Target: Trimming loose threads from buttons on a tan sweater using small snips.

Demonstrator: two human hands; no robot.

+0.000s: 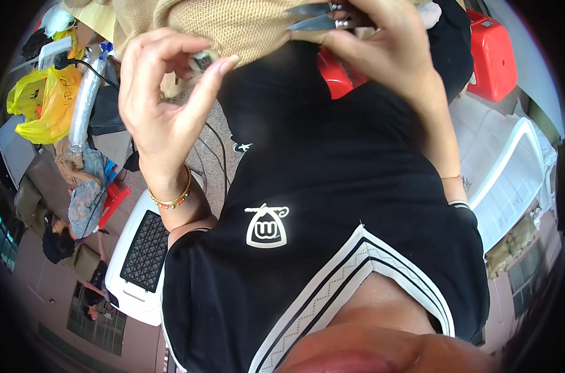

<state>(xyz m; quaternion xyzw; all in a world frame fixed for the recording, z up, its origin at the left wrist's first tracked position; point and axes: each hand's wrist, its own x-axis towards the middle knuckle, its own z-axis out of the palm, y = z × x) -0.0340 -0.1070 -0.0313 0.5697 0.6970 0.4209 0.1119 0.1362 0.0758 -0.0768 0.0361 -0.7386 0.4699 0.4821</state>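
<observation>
Coarse tan woven cloth (233, 28), like burlap, hangs across the top of the view over my black-clothed lap. My left hand (164, 102) is raised at the cloth's left side, its thumb and fingers closed around a small rounded whitish piece with dark marks (202, 60); its kind is unclear. On the right, my right hand (388, 53) holds small thread snips (310, 25). Their two pointed blades aim left and stand apart, close over the cloth's lower edge. The snips' handle is mostly hidden in my fingers.
A red plastic stool (494, 56) stands at the right, above a large translucent white tub (503, 168). At the left are a yellow plastic bag (46, 102), a silvery roll (87, 105), dark cables and a white appliance with a black grille (142, 248). Other people are farther left.
</observation>
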